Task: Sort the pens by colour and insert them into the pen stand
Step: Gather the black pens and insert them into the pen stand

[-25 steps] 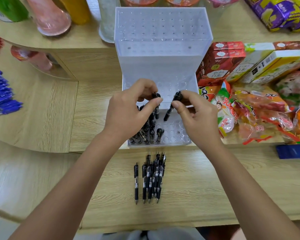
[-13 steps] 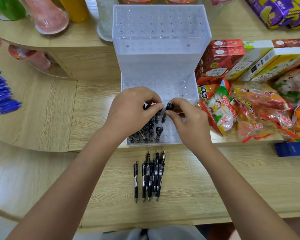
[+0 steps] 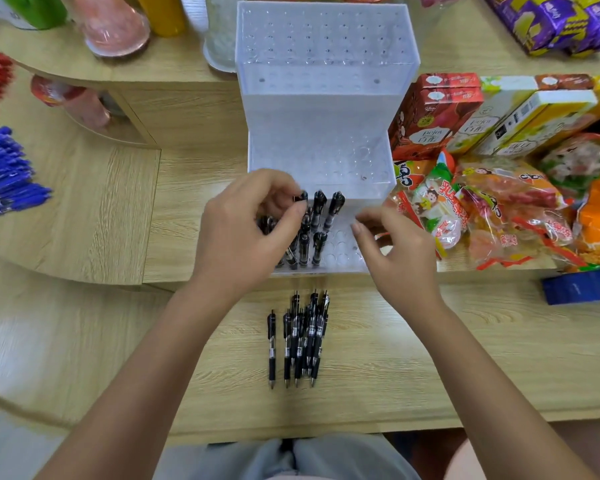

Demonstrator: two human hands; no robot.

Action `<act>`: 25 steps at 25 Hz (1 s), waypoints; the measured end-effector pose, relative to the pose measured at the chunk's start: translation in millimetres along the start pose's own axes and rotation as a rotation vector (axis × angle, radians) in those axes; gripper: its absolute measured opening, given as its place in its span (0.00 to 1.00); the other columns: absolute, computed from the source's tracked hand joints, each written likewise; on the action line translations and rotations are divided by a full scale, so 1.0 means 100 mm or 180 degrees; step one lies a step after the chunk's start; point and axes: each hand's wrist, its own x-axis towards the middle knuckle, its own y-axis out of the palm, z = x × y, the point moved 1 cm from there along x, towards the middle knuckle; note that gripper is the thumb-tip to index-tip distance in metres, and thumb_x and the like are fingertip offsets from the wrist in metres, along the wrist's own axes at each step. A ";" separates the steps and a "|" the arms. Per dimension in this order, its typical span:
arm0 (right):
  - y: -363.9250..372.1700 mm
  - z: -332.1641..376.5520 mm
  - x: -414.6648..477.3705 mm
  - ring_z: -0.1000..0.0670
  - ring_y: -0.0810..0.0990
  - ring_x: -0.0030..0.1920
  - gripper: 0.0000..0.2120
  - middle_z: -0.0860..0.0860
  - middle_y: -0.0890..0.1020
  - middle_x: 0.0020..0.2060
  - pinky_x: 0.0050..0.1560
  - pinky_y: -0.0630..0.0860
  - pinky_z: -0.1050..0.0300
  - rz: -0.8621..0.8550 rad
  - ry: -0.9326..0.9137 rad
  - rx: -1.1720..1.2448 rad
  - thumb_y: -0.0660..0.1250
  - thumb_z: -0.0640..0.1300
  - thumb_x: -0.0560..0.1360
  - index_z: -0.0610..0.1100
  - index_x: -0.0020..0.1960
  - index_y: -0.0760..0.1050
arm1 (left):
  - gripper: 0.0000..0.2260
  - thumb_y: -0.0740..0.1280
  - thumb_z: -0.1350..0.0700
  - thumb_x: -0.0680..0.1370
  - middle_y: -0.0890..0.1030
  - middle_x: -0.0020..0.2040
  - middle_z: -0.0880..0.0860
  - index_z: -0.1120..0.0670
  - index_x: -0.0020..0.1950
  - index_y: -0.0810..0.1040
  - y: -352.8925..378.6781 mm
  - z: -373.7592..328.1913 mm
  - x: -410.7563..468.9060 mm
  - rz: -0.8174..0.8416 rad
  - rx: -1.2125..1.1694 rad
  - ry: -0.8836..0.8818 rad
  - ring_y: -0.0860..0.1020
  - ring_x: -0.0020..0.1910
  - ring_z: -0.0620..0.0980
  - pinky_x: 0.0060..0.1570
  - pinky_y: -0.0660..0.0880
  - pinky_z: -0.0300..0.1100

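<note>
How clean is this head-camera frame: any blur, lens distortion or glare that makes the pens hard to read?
Head view: wide-angle bending curves the table edge at the frame's margins; soft blur on the blue pens and lower left; the black pens on the table stay sharp; the clear pen stand looks washed out, its holes faint; lighting even, shadows weak.

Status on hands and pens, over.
Left hand pinching a black pen over the stand. Right hand empty. Loose pens waiting. Nothing blocking.

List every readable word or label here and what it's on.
"pejoy": on the red box right of the pen stand.
Chinese characters on the white-yellow boxes and snack bags: too blurred to read.
Print on the black pens: too small.
</note>
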 end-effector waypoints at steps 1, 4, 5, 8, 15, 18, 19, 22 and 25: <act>-0.03 0.00 -0.09 0.55 0.77 0.37 0.03 0.54 0.80 0.38 0.38 0.75 0.60 -0.0021 0.0037 0.0029 0.66 0.39 0.76 0.41 0.47 0.78 | 0.04 0.69 0.62 0.74 0.79 0.39 0.48 0.56 0.47 0.79 -0.03 0.03 -0.14 -0.0050 -0.0064 -0.0073 0.76 0.38 0.43 0.41 0.74 0.35; -0.03 -0.03 -0.40 0.54 0.75 0.36 0.02 0.53 0.79 0.35 0.35 0.72 0.64 0.0073 0.0288 0.0148 0.67 0.38 0.75 0.43 0.45 0.77 | 0.03 0.68 0.62 0.73 0.78 0.39 0.46 0.56 0.45 0.78 -0.03 0.18 -0.64 -0.0138 -0.0095 -0.0337 0.76 0.38 0.43 0.39 0.74 0.35; 0.01 -0.06 -0.52 0.53 0.76 0.36 0.02 0.53 0.79 0.35 0.35 0.72 0.65 0.0167 0.0388 0.0178 0.67 0.38 0.75 0.43 0.45 0.77 | 0.02 0.67 0.60 0.73 0.78 0.38 0.46 0.54 0.45 0.77 0.02 0.25 -0.83 -0.0081 -0.0078 -0.0455 0.75 0.37 0.43 0.38 0.73 0.35; 0.23 -0.23 -0.85 0.56 0.77 0.38 0.03 0.54 0.80 0.36 0.36 0.70 0.71 0.0575 0.0757 0.0147 0.67 0.38 0.75 0.45 0.45 0.78 | 0.02 0.66 0.55 0.72 0.77 0.37 0.44 0.49 0.43 0.76 0.25 0.52 -1.33 0.0319 -0.0090 -0.1174 0.74 0.37 0.43 0.38 0.73 0.38; 1.02 -0.90 -1.09 0.51 0.76 0.40 0.07 0.48 0.81 0.41 0.43 0.73 0.59 0.1126 0.1929 -0.0403 0.65 0.42 0.77 0.40 0.52 0.78 | 0.09 0.66 0.52 0.77 0.81 0.46 0.48 0.53 0.55 0.78 0.93 1.51 -1.80 0.0981 0.0915 -0.2388 0.78 0.41 0.46 0.35 0.70 0.37; 1.26 -1.16 -1.01 0.46 0.79 0.46 0.13 0.44 0.81 0.50 0.41 0.69 0.60 0.1288 0.2339 -0.0757 0.63 0.44 0.78 0.39 0.59 0.74 | 0.14 0.65 0.49 0.77 0.78 0.55 0.53 0.55 0.60 0.75 1.14 1.76 -1.82 0.1077 0.1219 -0.2545 0.78 0.49 0.51 0.40 0.71 0.41; 1.33 -1.22 -1.00 0.44 0.79 0.46 0.14 0.43 0.81 0.51 0.40 0.69 0.60 0.1378 0.2425 -0.0865 0.63 0.45 0.78 0.38 0.60 0.73 | 0.15 0.64 0.48 0.78 0.77 0.56 0.54 0.55 0.61 0.73 1.19 1.80 -1.83 0.1184 0.1314 -0.2554 0.77 0.51 0.53 0.42 0.72 0.43; 1.45 -1.35 -0.98 0.44 0.78 0.45 0.16 0.43 0.81 0.49 0.38 0.70 0.58 0.1540 0.2484 -0.1099 0.63 0.48 0.78 0.38 0.59 0.72 | 0.18 0.63 0.47 0.78 0.73 0.59 0.57 0.57 0.63 0.70 1.30 1.82 -1.88 0.1397 0.1646 -0.2388 0.75 0.54 0.55 0.45 0.74 0.47; 1.50 -1.41 -0.99 0.45 0.77 0.41 0.12 0.43 0.79 0.44 0.37 0.69 0.59 0.1634 0.2443 -0.1186 0.63 0.48 0.78 0.39 0.51 0.74 | 0.17 0.61 0.48 0.80 0.74 0.57 0.58 0.58 0.63 0.69 1.33 1.78 -1.90 0.1448 0.1843 -0.2372 0.74 0.54 0.56 0.43 0.71 0.46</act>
